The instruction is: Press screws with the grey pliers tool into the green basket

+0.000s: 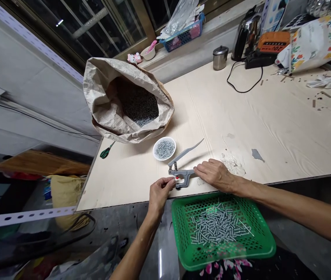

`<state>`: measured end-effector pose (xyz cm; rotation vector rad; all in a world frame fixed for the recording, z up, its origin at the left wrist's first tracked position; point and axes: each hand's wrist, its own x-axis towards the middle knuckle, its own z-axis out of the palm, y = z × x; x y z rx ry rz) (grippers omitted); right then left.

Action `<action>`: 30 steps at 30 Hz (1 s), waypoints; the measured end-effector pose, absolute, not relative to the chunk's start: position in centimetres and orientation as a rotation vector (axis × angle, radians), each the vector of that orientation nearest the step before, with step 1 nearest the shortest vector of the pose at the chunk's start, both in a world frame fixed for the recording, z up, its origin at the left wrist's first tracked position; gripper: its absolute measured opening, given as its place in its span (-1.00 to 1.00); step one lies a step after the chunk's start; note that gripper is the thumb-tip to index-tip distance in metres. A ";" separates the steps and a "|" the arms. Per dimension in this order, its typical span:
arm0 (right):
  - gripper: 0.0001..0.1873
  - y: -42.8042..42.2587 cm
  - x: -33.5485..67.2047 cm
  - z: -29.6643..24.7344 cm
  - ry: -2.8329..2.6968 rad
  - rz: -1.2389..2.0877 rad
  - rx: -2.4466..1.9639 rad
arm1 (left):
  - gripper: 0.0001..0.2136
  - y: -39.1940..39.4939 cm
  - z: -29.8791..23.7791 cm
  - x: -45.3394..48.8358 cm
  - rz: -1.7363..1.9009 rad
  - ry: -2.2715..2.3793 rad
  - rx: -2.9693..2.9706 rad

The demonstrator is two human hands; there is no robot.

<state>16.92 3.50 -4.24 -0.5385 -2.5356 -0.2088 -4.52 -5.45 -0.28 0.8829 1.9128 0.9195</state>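
Note:
My right hand (216, 175) is closed round the lower handle of grey snap fastener pliers (185, 177), just above the front edge of the table. The upper handle stands raised, with a spring beneath it and a red part at the jaw. At the jaw, my left hand (161, 192) pinches with thumb and forefinger; what is between the fingertips is too small to make out. Behind the pliers sits a white bowl (154, 152) of small silvery metal pieces. Below the table edge, a green basket (179, 252) holds many slim, ridged silvery pieces.
A large open sack (95, 83) of dark small metal pieces stands at the back left. Green-handled scissors (106, 151) lie by the left edge. Farther back are a metal canister (220, 58), an electric kettle (245, 35), a charger with a black cable (260, 60) and a floral bag (312, 46).

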 end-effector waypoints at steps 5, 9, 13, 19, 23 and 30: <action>-0.69 3.5 16.8 -4.3 -2.552 -0.215 -0.559 | -0.53 -5.3 -0.5 -4.3 0.846 1.951 0.932; -0.68 3.5 16.9 -4.2 -2.594 -0.189 -0.577 | -0.53 -5.0 -0.6 -4.3 0.808 1.978 0.958; -0.69 3.6 16.8 -4.4 -2.604 -0.194 -0.566 | -0.54 -4.6 -0.6 -4.6 0.768 1.964 0.966; -0.71 3.6 16.6 -4.9 -2.641 -0.061 -0.559 | -0.58 -4.3 -0.1 -5.2 0.467 1.895 1.018; -0.73 3.5 16.7 -5.0 -2.652 0.029 -0.580 | -0.57 -4.3 0.2 -5.4 0.373 1.806 1.025; -0.82 3.5 16.8 -4.2 -2.692 0.243 -0.675 | -0.57 -4.0 0.3 -5.6 0.325 1.768 1.013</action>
